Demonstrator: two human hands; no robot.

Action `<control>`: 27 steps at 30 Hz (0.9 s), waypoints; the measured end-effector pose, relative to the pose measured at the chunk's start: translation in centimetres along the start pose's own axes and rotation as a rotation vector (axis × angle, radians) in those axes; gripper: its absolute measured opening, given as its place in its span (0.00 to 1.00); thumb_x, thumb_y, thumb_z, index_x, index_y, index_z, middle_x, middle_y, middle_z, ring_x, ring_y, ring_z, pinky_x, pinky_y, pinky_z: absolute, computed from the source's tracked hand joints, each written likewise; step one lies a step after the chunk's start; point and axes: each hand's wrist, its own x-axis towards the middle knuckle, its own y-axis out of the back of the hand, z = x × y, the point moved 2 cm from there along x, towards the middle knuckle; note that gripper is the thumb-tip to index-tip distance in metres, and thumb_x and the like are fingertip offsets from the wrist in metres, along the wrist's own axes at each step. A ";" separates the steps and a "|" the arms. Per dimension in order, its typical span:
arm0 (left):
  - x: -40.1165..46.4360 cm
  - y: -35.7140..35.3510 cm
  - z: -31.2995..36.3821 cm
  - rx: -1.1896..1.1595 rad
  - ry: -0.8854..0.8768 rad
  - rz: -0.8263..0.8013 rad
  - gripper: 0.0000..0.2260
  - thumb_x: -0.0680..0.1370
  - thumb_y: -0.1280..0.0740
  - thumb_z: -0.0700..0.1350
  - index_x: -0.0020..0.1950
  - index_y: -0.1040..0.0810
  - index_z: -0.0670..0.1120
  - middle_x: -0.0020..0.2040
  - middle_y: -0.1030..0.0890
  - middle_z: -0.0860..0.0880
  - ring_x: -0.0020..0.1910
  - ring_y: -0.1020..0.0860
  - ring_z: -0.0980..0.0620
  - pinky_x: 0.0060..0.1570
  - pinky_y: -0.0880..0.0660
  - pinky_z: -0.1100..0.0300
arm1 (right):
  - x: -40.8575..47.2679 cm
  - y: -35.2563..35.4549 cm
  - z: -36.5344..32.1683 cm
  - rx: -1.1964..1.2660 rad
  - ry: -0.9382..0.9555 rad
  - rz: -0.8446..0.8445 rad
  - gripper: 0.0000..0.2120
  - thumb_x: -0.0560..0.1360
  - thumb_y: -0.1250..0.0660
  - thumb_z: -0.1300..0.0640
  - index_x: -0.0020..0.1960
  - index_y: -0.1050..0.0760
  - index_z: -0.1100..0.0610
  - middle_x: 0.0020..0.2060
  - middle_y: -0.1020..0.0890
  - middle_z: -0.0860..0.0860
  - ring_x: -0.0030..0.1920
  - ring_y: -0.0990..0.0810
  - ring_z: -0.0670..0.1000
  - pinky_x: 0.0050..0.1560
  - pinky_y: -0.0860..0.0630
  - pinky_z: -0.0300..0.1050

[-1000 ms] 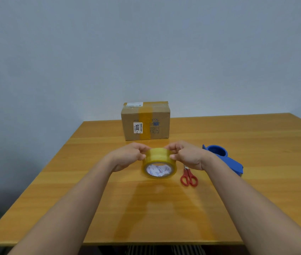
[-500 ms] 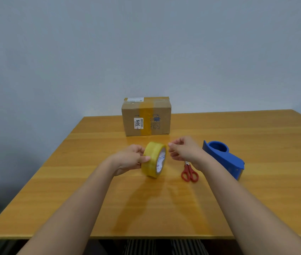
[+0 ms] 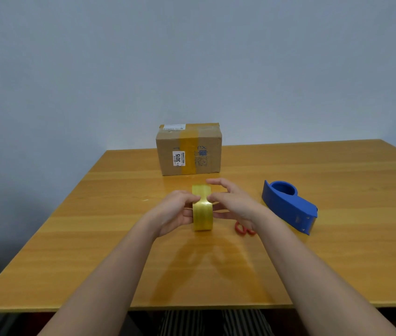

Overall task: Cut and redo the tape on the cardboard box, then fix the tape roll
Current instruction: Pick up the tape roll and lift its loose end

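Observation:
I hold a yellowish tape roll edge-on above the middle of the wooden table. My left hand grips its left side. My right hand is on its right side, thumb and fingertips pinching at the top of the roll, other fingers spread. The taped cardboard box stands at the back, with a yellow tape strip and a white 3015 label. A blue tape dispenser lies to the right. Red scissors lie mostly hidden under my right wrist.
A plain grey wall rises behind the table. The table's front edge runs just above my striped trousers.
The roll has turned from showing its open core to facing me edge-on. My right hand closed in from beside the roll onto its right side and top.

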 end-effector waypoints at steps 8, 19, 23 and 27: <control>-0.1 -0.2 -0.2 0.012 0.040 -0.048 0.14 0.80 0.41 0.42 0.62 0.25 0.38 0.58 0.19 0.36 0.57 0.21 0.36 0.61 0.26 0.41 | 0.3 -0.1 0.2 -0.033 -0.022 0.036 0.12 0.74 0.37 0.59 0.56 0.26 0.49 0.42 0.23 0.52 0.41 0.22 0.50 0.47 0.20 0.46; 0.0 -0.1 -0.4 0.023 0.036 -0.049 0.14 0.80 0.41 0.43 0.61 0.25 0.38 0.59 0.21 0.34 0.56 0.21 0.37 0.62 0.27 0.42 | 0.5 -0.2 -0.1 -0.123 -0.027 0.042 0.09 0.74 0.37 0.56 0.55 0.28 0.51 0.41 0.22 0.52 0.40 0.22 0.50 0.49 0.20 0.47; 0.1 0.1 -0.3 0.022 0.029 -0.067 0.13 0.81 0.41 0.44 0.61 0.24 0.40 0.58 0.19 0.36 0.53 0.20 0.41 0.60 0.25 0.44 | 0.3 0.3 -0.7 -0.331 0.096 0.096 0.08 0.76 0.33 0.55 0.54 0.25 0.53 0.44 0.19 0.55 0.42 0.21 0.49 0.48 0.23 0.46; -0.1 0.4 -0.4 0.027 0.006 -0.160 0.11 0.78 0.35 0.38 0.61 0.24 0.40 0.52 0.18 0.43 0.49 0.18 0.47 0.55 0.21 0.52 | 0.3 0.9 -1.6 -0.698 0.315 0.234 0.07 0.73 0.29 0.51 0.51 0.19 0.51 0.47 0.21 0.49 0.44 0.25 0.45 0.40 0.30 0.39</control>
